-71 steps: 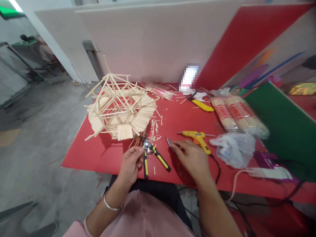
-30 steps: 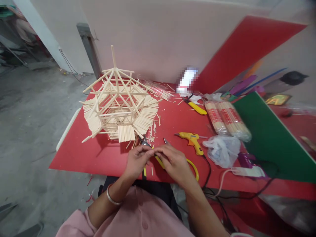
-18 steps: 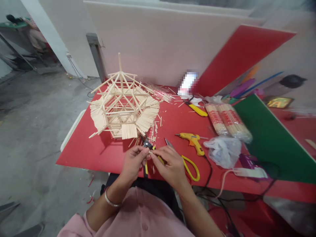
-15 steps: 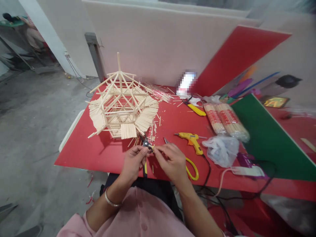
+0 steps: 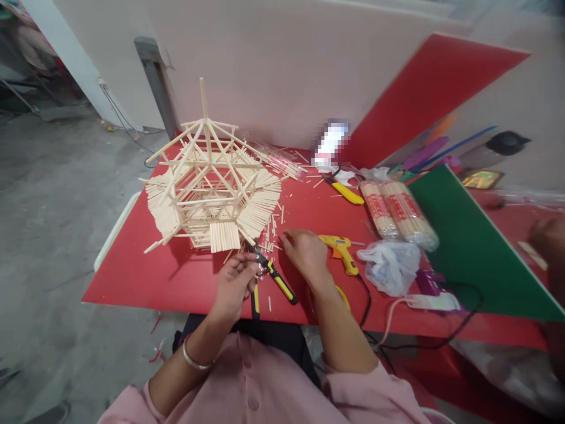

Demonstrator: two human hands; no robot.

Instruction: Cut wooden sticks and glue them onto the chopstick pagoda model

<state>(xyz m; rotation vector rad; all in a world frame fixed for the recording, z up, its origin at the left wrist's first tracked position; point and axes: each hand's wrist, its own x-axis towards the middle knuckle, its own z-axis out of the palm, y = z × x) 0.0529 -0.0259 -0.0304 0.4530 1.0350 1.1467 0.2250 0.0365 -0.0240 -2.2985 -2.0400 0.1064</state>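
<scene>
My left hand (image 5: 237,281) is closed in a pinch just left of the pliers' head; whatever is between its fingertips is too small to name. The pliers (image 5: 281,282), with black and yellow handles, lie on the red table top, jaws toward the stick model. My right hand (image 5: 305,252) hovers over the table, its fingers bent and slightly apart, near short cut stick pieces (image 5: 270,234). Nothing shows in it. Behind my left hand stands a pavilion-like model (image 5: 207,176) built of pale wooden sticks, with a small flat stick panel (image 5: 225,237) at its front.
Right of my right hand lies a yellow glue gun (image 5: 341,250) with a black cord. Beyond it are a clear plastic bag (image 5: 391,265), packs of sticks (image 5: 404,212), a yellow-handled tool (image 5: 346,191) and a green board (image 5: 481,247). Another person's hand (image 5: 549,235) is at the far right.
My right hand has moved away from my left hand, up and right, toward the loose stick pieces. The pliers' yellow handle now shows. Another person's hand has come in at the right.
</scene>
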